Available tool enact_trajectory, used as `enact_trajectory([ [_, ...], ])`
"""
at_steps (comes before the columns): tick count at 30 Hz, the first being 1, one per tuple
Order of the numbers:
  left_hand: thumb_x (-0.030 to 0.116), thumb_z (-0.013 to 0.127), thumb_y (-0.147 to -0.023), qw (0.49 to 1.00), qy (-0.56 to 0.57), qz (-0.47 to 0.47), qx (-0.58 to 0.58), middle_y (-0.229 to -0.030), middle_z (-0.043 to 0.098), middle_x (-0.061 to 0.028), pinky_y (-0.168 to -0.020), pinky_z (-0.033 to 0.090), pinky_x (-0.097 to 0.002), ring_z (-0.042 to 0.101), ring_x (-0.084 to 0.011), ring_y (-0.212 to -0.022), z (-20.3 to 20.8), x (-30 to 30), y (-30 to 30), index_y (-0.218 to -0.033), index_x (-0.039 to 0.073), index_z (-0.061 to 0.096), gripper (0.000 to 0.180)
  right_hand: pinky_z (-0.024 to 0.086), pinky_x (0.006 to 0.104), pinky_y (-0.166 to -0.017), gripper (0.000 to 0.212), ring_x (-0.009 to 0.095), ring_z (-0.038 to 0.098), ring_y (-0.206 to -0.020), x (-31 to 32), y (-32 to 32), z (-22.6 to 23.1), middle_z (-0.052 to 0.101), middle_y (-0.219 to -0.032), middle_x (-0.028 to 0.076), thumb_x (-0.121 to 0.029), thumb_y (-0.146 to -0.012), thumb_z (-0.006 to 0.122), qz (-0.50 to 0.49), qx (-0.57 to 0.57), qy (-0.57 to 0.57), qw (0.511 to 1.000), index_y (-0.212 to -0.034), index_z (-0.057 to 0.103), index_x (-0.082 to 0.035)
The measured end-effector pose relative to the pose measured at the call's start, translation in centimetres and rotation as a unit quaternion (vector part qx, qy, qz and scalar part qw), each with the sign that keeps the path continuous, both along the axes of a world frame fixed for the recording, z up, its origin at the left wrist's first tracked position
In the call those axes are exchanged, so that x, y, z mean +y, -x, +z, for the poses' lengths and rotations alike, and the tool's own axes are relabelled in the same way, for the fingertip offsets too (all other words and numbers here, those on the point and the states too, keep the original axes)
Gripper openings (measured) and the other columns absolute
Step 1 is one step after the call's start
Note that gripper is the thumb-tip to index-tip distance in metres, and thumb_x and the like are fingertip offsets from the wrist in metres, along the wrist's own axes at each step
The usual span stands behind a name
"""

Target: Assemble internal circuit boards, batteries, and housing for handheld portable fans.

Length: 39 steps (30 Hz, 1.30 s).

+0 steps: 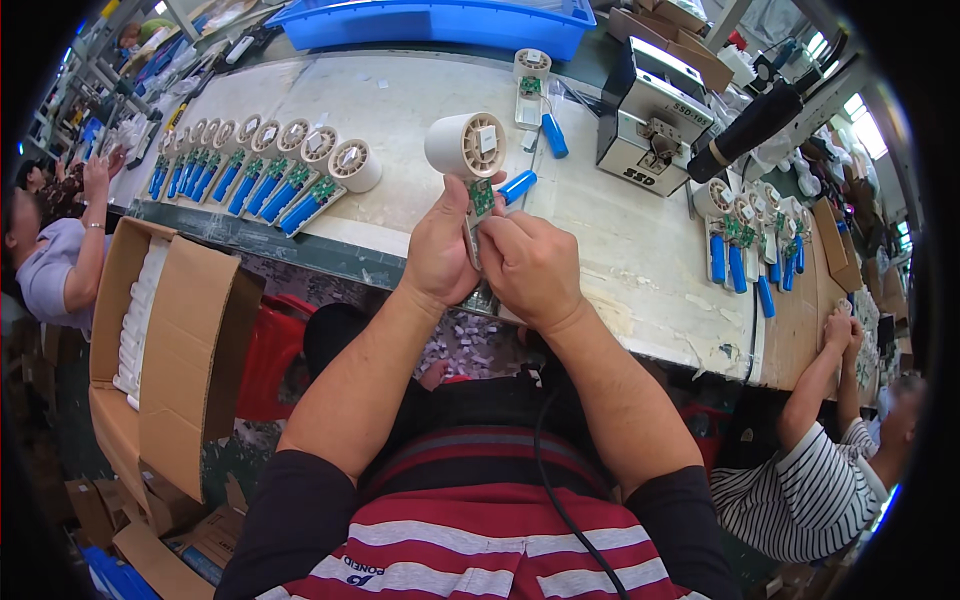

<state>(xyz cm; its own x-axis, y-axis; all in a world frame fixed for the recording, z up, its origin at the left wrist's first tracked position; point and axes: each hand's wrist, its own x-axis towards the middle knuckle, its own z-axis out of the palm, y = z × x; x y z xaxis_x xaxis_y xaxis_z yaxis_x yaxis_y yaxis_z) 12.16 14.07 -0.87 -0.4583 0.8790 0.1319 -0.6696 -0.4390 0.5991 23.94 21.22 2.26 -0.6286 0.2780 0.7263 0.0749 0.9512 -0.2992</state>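
Note:
Above the front edge of the bench I hold a white, fan-like handheld unit [456, 146], its round ribbed head tilted up and away from me. My left hand [436, 248] is closed around its open handle, thumb along the side. A green circuit board [481, 198] shows in the handle, just below the head. A blue cylindrical battery [518, 186] sticks out beyond my right fingers. My right hand [535, 262] is closed, with its curled fingertips against the handle's lower part. Whatever those fingertips pinch is hidden.
Similar units [270, 180] with blue batteries stand in a row at left; another [530, 88] lies ahead, several more [745, 225] at right. Behind are a blue bin [430, 32] and a white box-shaped machine [655, 115]. A carton [185, 350] stands left. Co-workers sit on both sides.

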Motion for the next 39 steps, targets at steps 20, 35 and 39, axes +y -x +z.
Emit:
enact_trajectory([
  [20, 0.059, 0.041, -0.11, 1.0, 0.009, -0.022, 0.008, -0.109, 0.065, -0.0073, -0.099, 0.051, -0.0343, 0.062, -0.0171, -0.102, 0.4, -0.2, 0.0, -0.138, 0.0, 0.055, 0.067, 0.053, 0.0435, -0.058, 0.009, 0.031, 0.067, -0.066, 1.1, 0.6, -0.8, 0.065, -0.074, 0.01, -0.011, -0.086, 0.07, 0.052, 0.009, 0.041, 0.998, -0.081, 0.063, -0.009],
  [35, 0.064, 0.044, -0.108, 0.994, 0.013, -0.106, -0.002, -0.097, 0.063, -0.0075, -0.078, 0.049, -0.0343, 0.058, -0.0183, -0.087, 1.3, -1.4, 1.6, -0.136, 0.001, 0.055, 0.07, 0.056, 0.0472, -0.078, 0.014, 0.037, 0.069, -0.087, 2.3, -4.4, 3.0, 0.07, -0.096, 0.013, -0.014, -0.092, 0.068, 0.043, -0.092, 0.168, 0.981, -0.102, 0.074, -0.007],
  [39, 0.063, 0.042, -0.108, 0.986, 0.046, -0.153, 0.044, -0.098, 0.063, -0.0086, -0.08, 0.05, -0.0353, 0.059, -0.019, -0.087, 2.1, -2.0, 2.0, -0.138, -0.003, 0.053, 0.074, 0.055, 0.0471, -0.085, 0.027, 0.037, 0.067, -0.1, 5.4, -2.6, 1.1, 0.07, -0.107, 0.014, -0.006, -0.092, 0.062, 0.027, -0.044, 0.078, 0.996, -0.118, 0.071, -0.007],
])
